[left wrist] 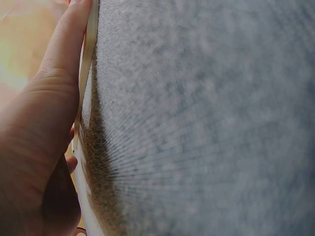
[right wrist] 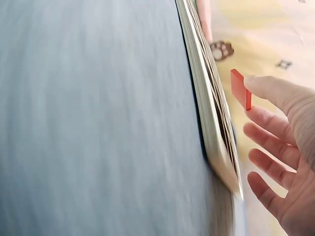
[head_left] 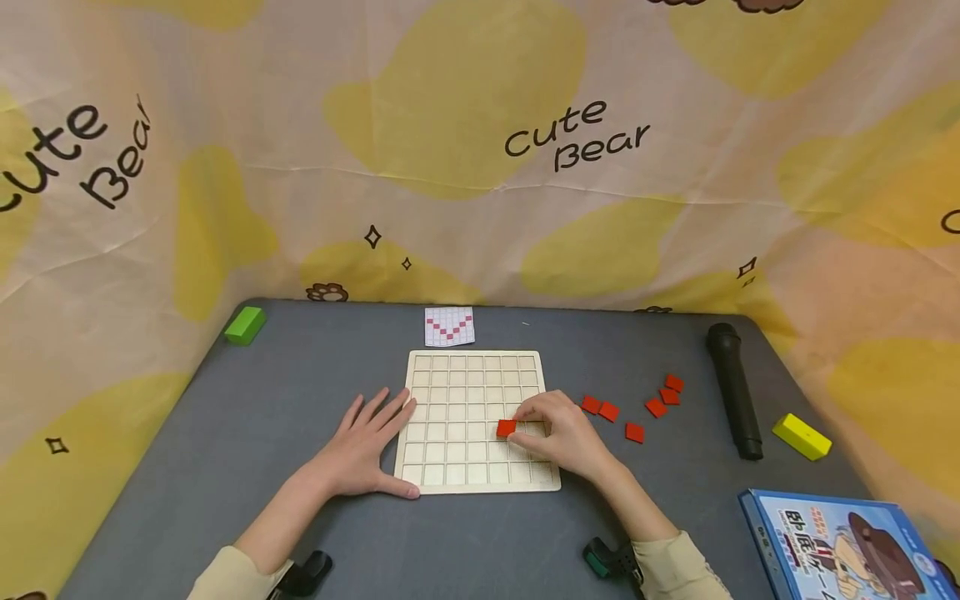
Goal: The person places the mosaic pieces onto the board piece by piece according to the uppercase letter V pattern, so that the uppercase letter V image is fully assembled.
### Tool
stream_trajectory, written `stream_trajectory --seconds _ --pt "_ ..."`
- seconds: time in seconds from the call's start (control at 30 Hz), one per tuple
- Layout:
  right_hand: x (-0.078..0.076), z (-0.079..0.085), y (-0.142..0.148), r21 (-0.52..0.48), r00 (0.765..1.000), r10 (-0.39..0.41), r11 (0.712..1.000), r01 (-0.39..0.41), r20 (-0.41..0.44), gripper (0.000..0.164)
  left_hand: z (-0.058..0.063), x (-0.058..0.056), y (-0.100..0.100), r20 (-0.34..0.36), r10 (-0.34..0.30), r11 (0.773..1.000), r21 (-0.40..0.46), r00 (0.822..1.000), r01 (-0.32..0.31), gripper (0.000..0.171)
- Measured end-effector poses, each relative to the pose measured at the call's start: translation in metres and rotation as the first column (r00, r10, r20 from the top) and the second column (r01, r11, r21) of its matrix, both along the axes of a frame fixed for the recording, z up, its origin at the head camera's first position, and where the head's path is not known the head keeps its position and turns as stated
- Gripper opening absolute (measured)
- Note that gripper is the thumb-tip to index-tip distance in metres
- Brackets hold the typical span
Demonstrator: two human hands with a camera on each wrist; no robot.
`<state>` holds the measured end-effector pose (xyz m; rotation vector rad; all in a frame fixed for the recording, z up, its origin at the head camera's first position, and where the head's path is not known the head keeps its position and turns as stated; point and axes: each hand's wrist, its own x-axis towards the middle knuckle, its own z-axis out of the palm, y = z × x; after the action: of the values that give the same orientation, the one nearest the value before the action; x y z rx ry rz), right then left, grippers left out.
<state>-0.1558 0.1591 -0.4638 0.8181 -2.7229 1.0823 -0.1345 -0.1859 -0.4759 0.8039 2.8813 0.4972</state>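
Observation:
A pale grid board (head_left: 450, 454) with square cells lies mid-table. My right hand (head_left: 562, 433) pinches a red square tile (head_left: 506, 428) between thumb and fingertips, over the board's right half. In the right wrist view the tile (right wrist: 240, 90) shows edge-on above the board (right wrist: 209, 108), the other fingers loosely bent. Spread fingers of my left hand (head_left: 367, 454) rest along the board's left edge, the thumb at its near left corner. The left wrist view shows that hand (left wrist: 44, 108) against the board's rim (left wrist: 88, 49).
Several loose red tiles (head_left: 634, 432) lie right of the board. Behind it is a small pattern card (head_left: 449, 327) with a pink V of squares. A black microphone (head_left: 735, 392), a yellow block (head_left: 802, 437) and a blue box (head_left: 840, 542) stand right; a green block (head_left: 245, 325) sits far left.

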Motion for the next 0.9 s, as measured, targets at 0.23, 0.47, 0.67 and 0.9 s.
stream_trajectory --seconds 0.23,0.47,0.67,0.9 --pt "0.009 -0.001 -0.022 0.033 0.995 0.1 0.994 -0.1 -0.002 0.024 -0.002 -0.001 0.001 -0.006 0.008 1.0 -0.001 1.0 -0.008 0.124" --pt "0.012 -0.004 -0.032 0.106 0.991 0.127 0.987 -0.122 -0.033 0.022 -0.003 -0.001 0.001 -0.02 0.008 1.0 -0.003 1.0 -0.008 0.125" --pt "0.011 -0.004 -0.034 0.133 0.99 0.129 0.984 -0.12 -0.059 0.022 -0.002 -0.002 0.001 -0.022 0.005 1.0 -0.008 1.0 -0.006 0.125" --pt "0.011 -0.004 -0.035 0.154 0.991 0.117 0.982 -0.106 -0.063 0.021 -0.001 -0.003 0.001 -0.02 0.009 1.0 -0.016 1.0 -0.009 0.125"
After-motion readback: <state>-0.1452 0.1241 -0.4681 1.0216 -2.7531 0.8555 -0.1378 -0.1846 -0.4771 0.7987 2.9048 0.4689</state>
